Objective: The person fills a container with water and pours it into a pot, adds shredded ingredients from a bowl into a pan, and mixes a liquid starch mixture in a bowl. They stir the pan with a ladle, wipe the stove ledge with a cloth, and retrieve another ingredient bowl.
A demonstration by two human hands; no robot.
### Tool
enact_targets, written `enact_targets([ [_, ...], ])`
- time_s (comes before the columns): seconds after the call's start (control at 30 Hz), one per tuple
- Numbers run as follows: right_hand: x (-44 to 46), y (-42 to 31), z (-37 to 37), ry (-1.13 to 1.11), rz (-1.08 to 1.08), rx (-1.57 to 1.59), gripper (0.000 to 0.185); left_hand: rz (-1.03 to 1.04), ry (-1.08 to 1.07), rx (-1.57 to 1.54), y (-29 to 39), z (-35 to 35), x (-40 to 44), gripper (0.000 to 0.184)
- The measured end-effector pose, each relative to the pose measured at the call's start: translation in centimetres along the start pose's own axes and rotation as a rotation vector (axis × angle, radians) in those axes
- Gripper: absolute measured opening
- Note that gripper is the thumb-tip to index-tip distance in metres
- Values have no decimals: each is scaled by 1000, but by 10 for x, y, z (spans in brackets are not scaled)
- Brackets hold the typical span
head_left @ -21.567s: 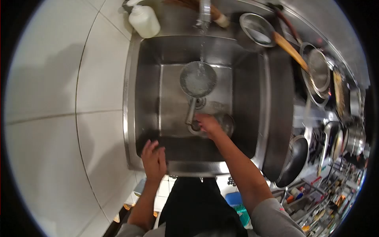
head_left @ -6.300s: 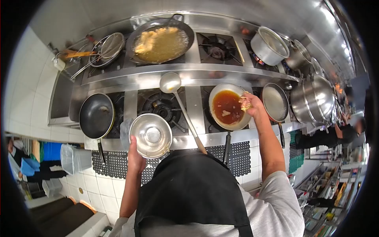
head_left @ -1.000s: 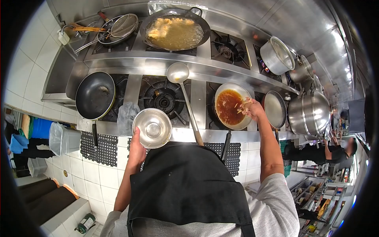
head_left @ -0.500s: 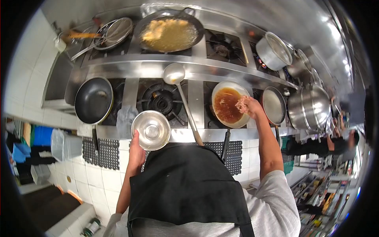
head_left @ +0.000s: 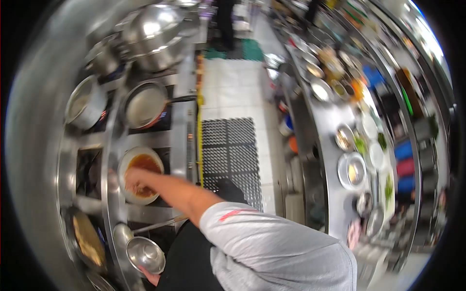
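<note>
My right hand [head_left: 137,179] is over a light-coloured pan [head_left: 124,191] of red-brown sauce [head_left: 145,163] on the stove. Its fingers are closed and blurred, with some pale shreds just below them; whether they still grip any is hard to make out. At the lower left, my left hand [head_left: 150,275] grips the rim of a steel bowl [head_left: 145,255], which is tilted towards the camera. A ladle [head_left: 123,234] lies between bowl and pan, its handle running under my right arm.
A wok [head_left: 87,240] with frying food is at the lower left. Beyond the sauce pan are another pan [head_left: 145,104], a pot [head_left: 86,103] and a large steamer [head_left: 153,36]. At right, a counter [head_left: 327,145] holds bowls and plates. A person [head_left: 224,24] stands far ahead.
The view has swung to the right, so the stove now lies at the left and the counter has come into sight. My right hand is still at the sauce pan; my left still has the bowl.
</note>
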State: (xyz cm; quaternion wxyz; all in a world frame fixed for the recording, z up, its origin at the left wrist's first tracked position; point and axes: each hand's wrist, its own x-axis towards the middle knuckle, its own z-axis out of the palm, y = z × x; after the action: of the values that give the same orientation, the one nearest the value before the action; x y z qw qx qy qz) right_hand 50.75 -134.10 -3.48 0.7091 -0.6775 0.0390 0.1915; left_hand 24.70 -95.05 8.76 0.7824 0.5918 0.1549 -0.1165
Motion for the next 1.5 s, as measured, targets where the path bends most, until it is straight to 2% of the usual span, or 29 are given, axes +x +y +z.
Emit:
enact_targets([
  [0.03,-8,18,14,88,-79,122,13,4,-28,36,9,12,7,79],
  [0.07,13,0,15,43,-154,-817,13,9,-58,71,14,26,16,79],
  [0.1,23,-11,14,-169,-126,-1077,18,8,-84,98,19,33,26,79],
  [0.17,9,-15,33,354,-154,-938,22,1,-128,138,24,47,39,79],
  [0.27,-19,-43,25,302,-141,-1149,20,-20,-185,170,25,60,53,79],
  [0.33,-94,-86,23,327,-48,-888,16,-33,-218,176,23,67,61,79],
  [0.43,-148,-106,26,385,-3,-593,15,-45,-254,176,22,73,69,79],
  [0.5,-140,-101,26,361,-27,-558,17,-47,-271,178,22,77,72,79],
  [0.57,-132,-100,22,264,-77,-656,22,-43,-281,179,23,79,72,79],
  [0.6,-130,-97,21,282,-53,-634,21,-42,-283,179,24,80,73,79],
  [0.67,-183,-122,29,317,-5,-590,20,-39,-290,179,26,82,74,79],
  [0.77,-212,-134,42,587,80,-272,17,-33,-298,183,28,82,75,79],
  [0.87,-155,-106,34,532,57,-645,22,-31,-299,185,29,79,76,79],
  [0.97,-131,-92,33,569,-2,-595,25,-32,-289,168,31,70,74,79],
  [1.07,-81,-62,30,556,43,-547,26,-43,-259,123,29,49,70,79],
  [1.1,-52,-42,30,616,72,-540,24,-48,-243,104,25,37,68,79],
  [1.17,-72,-60,14,258,36,-1019,23,-52,-159,80,22,26,52,80],
  [1.2,-75,-71,16,62,6,-1247,22,-96,-75,29,33,48,23,82],
  [1.23,8,-11,6,173,23,-1022,24,-133,-42,-32,36,59,9,81],
  [1.27,-38,-36,7,210,147,-794,19,-168,-7,-94,39,69,-6,81],
  [1.33,-84,-44,-3,160,55,-160,19,-161,64,-131,24,26,-11,72],
  [1.37,-101,-49,-4,116,66,104,20,-143,17,-142,15,8,-15,67],
  [1.4,-123,-66,1,132,102,193,20,-4,-80,-223,17,26,-38,62],
  [1.43,-105,-48,-10,-8,82,411,22,-9,-87,-324,18,30,-52,59],
  [1.47,-117,-62,-10,30,95,123,26,-10,-67,-387,14,28,-62,58],
  [1.5,-124,-77,-8,164,151,208,26,25,-54,-396,9,28,-58,57],
])
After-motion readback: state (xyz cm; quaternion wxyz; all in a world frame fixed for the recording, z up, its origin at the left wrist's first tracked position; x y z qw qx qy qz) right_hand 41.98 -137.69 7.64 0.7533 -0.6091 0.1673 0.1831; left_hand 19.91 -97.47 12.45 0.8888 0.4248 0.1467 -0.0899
